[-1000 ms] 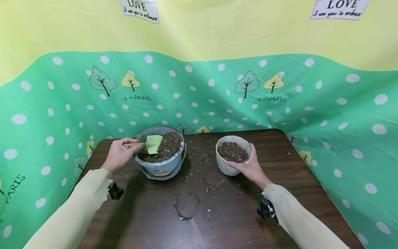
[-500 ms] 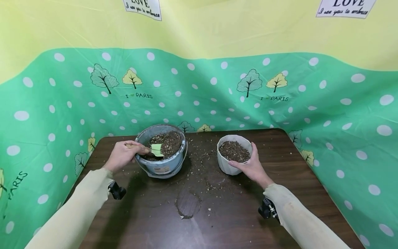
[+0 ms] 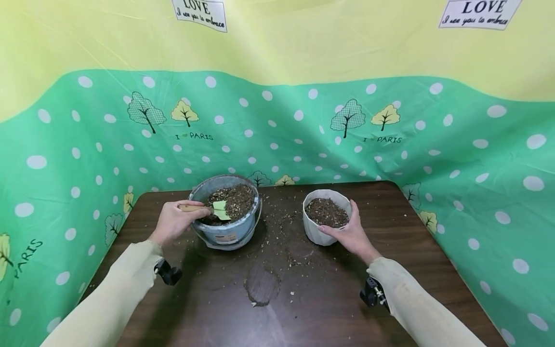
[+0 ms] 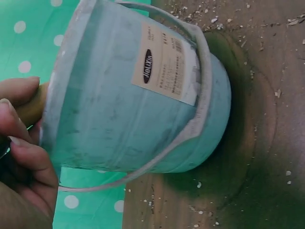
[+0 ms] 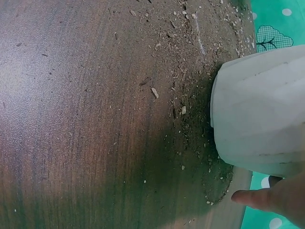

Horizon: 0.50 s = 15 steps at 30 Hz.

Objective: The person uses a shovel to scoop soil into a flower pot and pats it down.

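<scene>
Across our bench (image 3: 321, 308), our left hand (image 3: 175, 222) clamps fingers round a trowel (image 3: 222, 210), our right hand (image 3: 352, 234) grips the pot (image 3: 315, 232), seemingly mostly filled, with soil (image 3: 241, 198) left in the bucket (image 3: 241, 231).

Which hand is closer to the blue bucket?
Left. The left hand grips a scoop at the blue bucket; the right hand is farther off, holding the white pot.

Our left forearm (image 3: 114, 289) slants across the left edge of the table (image 3: 321, 299), and we hold the left hand (image 3: 174, 222) near the far left corner, thumb and fingers bent together in a pinch. Our right forearm (image 3: 418, 299) angles inward beside the right edge; our right hand (image 3: 352, 235) grips wide, thumb and fingers spread apart.
</scene>
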{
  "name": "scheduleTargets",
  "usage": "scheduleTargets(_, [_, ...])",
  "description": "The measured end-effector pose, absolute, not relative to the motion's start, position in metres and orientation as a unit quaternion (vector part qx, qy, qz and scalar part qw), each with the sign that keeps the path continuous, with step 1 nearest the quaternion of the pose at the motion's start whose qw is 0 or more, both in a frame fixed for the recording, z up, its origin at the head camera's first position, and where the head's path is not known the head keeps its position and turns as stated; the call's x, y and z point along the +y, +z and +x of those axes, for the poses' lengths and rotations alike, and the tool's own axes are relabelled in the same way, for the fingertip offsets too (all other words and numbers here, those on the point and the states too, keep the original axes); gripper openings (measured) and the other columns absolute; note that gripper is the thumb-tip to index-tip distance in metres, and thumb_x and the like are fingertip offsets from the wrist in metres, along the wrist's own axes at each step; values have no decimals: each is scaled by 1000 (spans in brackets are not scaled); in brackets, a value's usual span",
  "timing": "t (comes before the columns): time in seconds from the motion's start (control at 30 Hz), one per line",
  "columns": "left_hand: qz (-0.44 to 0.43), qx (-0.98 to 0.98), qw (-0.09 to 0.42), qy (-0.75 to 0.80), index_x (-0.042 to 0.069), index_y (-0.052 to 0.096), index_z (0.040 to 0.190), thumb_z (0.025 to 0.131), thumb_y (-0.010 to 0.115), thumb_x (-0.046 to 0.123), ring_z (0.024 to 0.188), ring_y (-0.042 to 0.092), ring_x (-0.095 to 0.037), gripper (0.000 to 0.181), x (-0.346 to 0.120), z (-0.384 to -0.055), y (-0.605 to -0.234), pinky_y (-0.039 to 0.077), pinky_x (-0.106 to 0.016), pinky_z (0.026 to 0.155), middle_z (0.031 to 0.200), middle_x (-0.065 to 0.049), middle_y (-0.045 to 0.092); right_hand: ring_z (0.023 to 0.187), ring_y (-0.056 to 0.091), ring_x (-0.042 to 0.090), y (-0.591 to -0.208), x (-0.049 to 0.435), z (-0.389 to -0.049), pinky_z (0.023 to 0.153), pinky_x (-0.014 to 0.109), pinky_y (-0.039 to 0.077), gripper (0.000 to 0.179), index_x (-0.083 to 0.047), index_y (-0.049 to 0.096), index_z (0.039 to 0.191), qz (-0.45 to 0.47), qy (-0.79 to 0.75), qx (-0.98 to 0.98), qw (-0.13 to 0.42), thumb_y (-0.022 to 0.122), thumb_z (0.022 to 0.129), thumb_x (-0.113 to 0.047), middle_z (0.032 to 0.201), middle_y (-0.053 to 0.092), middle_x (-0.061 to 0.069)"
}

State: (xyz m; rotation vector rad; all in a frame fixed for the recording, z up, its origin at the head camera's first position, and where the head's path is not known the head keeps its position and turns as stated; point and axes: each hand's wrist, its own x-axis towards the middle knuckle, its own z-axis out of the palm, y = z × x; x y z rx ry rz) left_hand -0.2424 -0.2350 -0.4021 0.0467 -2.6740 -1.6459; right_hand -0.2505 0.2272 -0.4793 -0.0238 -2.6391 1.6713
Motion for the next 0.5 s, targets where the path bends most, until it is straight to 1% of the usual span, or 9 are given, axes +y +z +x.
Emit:
scheduleTargets(0.07, [27,-847,2,-531,8,75,114,82,82,42,46,49,-13,47,-234,-240,-404,46,-33,46,87,-12,74,144,17,40,-480,228,-250,114,56,18,129,-15,-14,157,-7,536,-844,11,87,78,-32,157,12,25])
scheduleTargets(0.13, [34,-841,7,-540,9,75,113,81,82,43,45,49,-12,47,-232,-238,-406,45,-32,45,88,-12,75,144,16,40,-480,229,-250,114,56,18,129,-16,-14,157,-8,535,-845,9,87,78,-33,157,11,25])
scheduleTargets(0.27, [37,-826,16,-562,6,74,115,81,83,40,44,49,-10,49,-231,-236,-409,44,-30,42,87,-4,76,145,15,40,-478,228,-249,114,56,18,129,-16,-14,157,-11,535,-844,5,87,78,-33,158,10,25])
scheduleTargets(0.37, [40,-818,21,-573,4,73,116,81,83,38,46,51,-11,49,-232,-236,-411,44,-29,43,86,3,76,145,16,40,-479,227,-248,114,56,18,129,-15,-14,157,-9,537,-844,5,87,78,-33,158,10,24])
scheduleTargets(0.5, [43,-810,28,-584,3,71,119,81,83,36,46,51,-12,52,-232,-235,-412,44,-28,43,86,5,76,144,16,40,-481,227,-248,114,56,18,128,-14,-13,157,-5,537,-844,11,87,78,-32,158,10,25])
